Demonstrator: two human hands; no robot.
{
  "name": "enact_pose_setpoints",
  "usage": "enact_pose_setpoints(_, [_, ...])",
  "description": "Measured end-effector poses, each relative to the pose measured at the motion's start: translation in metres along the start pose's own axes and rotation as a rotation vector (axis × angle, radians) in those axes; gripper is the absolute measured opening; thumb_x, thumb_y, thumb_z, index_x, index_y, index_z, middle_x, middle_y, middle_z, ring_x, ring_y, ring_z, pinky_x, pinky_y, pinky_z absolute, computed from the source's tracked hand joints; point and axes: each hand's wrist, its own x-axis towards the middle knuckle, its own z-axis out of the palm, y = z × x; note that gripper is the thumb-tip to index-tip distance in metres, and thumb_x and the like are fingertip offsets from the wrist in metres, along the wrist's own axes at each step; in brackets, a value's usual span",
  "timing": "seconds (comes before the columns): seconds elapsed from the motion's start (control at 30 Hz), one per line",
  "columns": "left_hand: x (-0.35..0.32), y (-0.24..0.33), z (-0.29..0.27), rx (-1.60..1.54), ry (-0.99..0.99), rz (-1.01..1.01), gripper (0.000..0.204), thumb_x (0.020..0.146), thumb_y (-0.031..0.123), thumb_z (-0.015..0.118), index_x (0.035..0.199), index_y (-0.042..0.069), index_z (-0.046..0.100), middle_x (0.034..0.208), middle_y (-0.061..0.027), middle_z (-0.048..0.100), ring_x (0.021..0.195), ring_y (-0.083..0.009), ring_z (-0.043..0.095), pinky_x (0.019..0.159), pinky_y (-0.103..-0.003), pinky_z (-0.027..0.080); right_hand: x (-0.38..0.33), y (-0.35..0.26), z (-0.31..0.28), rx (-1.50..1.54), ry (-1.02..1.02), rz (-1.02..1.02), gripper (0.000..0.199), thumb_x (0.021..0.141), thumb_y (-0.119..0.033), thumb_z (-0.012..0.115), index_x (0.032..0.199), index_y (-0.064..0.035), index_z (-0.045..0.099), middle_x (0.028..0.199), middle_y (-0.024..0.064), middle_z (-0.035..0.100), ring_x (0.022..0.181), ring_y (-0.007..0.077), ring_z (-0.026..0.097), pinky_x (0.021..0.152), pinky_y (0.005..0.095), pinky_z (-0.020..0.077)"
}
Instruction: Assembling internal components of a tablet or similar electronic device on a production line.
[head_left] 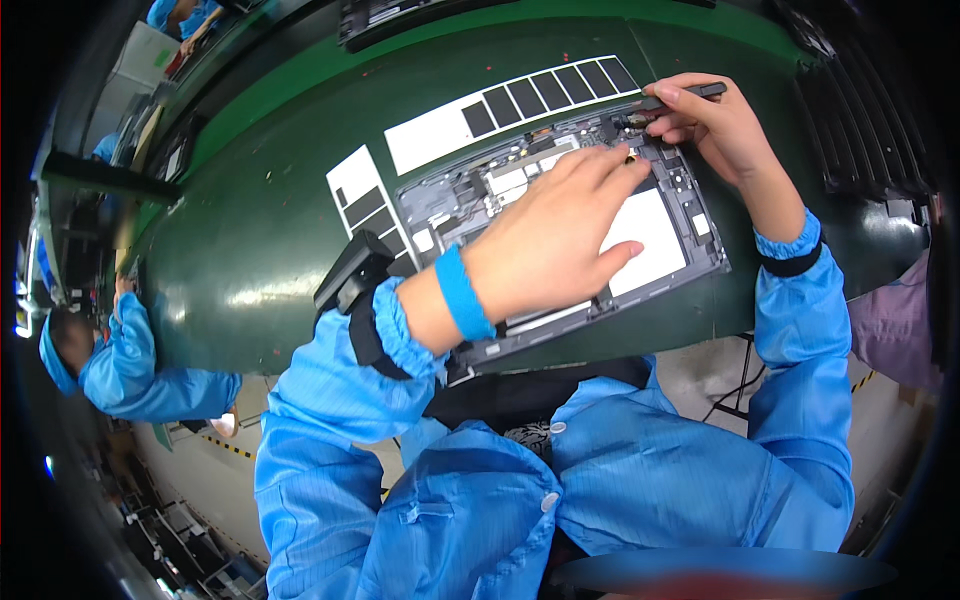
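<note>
An opened laptop base [708, 240] lies on the table in front of me, its circuit boards and a large white panel [648, 240] exposed. My left hand [550, 230] reaches across it palm down. Its fingers are stretched out, and the fingertips rest at the upper right part of the laptop. At the far right corner, my right hand [722, 125] pinches a slim black tool [708, 90] between thumb and fingers. The tool's working end is near the laptop's edge, where fingers partly hide it. A blue band [463, 294] circles my left wrist.
Beyond the laptop lies a white sheet [425, 137] with several black rectangular stickers. A smaller similar sheet [350, 170] is on its left. Black slotted racks [865, 130] stand at the right. A co-worker in blue [125, 355] sits at the left.
</note>
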Motion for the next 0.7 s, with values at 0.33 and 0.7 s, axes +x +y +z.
enact_pose_setpoints(0.33, [-0.0001, 0.0085, 0.0015, 0.181, -0.1, 0.064, 0.055, 0.073, 0.022, 0.068, 0.122, 0.001, 0.051, 0.133, -0.0188, 0.044, 0.115, -0.0295, 0.049, 0.095, -0.036, 0.039, -0.0025, 0.0002, -0.0035, 0.046, -0.081, 0.02, 0.024, 0.084, -0.017, 0.066, 0.099, 0.0023, 0.066, 0.083, 0.0118, 0.068, 0.066, 0.0128, 0.066, 0.056, 0.0193, 0.0514])
enact_pose_setpoints(0.7, [-0.0044, 0.01, 0.0034, 0.188, -0.092, 0.044, 0.05, 0.072, 0.017, 0.07, 0.118, 0.004, 0.055, 0.137, -0.0145, 0.042, 0.118, -0.0297, 0.048, 0.095, -0.038, 0.041, -0.0023, 0.0031, -0.001, -0.003, -0.028, 0.035, 0.023, 0.085, -0.016, 0.066, 0.099, 0.0022, 0.066, 0.082, 0.0104, 0.067, 0.068, 0.0123, 0.067, 0.057, 0.0183, 0.0511])
